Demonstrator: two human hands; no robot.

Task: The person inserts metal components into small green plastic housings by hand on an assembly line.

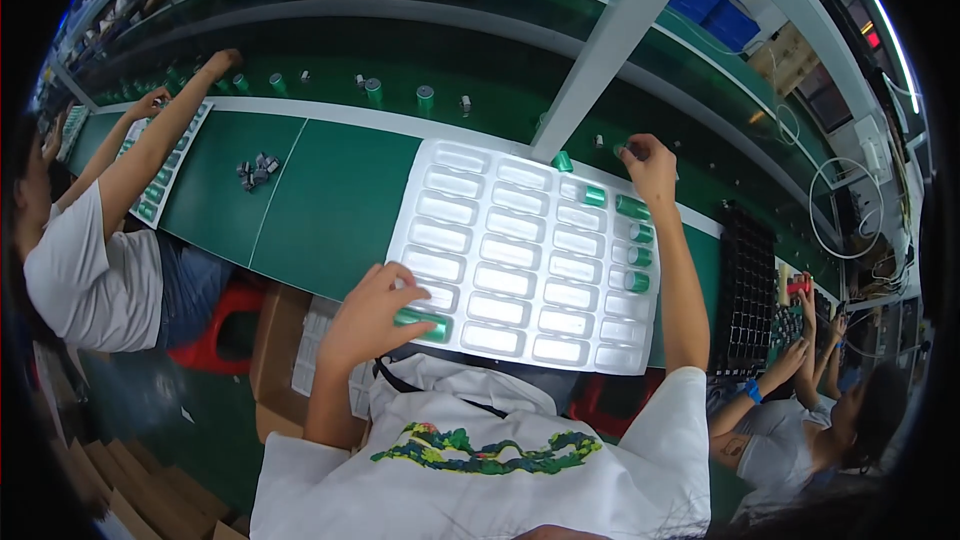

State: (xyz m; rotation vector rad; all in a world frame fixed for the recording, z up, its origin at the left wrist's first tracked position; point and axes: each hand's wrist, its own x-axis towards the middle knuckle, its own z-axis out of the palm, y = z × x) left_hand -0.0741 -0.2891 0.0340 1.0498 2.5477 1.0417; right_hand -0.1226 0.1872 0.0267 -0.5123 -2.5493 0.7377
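Observation:
A white moulded plastic tray with rows of oblong pockets lies before me on the green bench. At its near left corner, my left hand rests with fingers apart, its thumb touching a green cylinder lying in a pocket. My right hand reaches past the tray's far right corner to the belt, its fingers closed around a small cylinder, partly hidden. Several green cylinders lie in the tray's right-hand pockets. One more green cylinder is at the tray's far edge, beside the post.
A slanting metal post rises just behind the tray. Green cylinders and small parts stand along the belt. Dark small parts lie on the bench at left. A black crate is at right. Co-workers sit on both sides.

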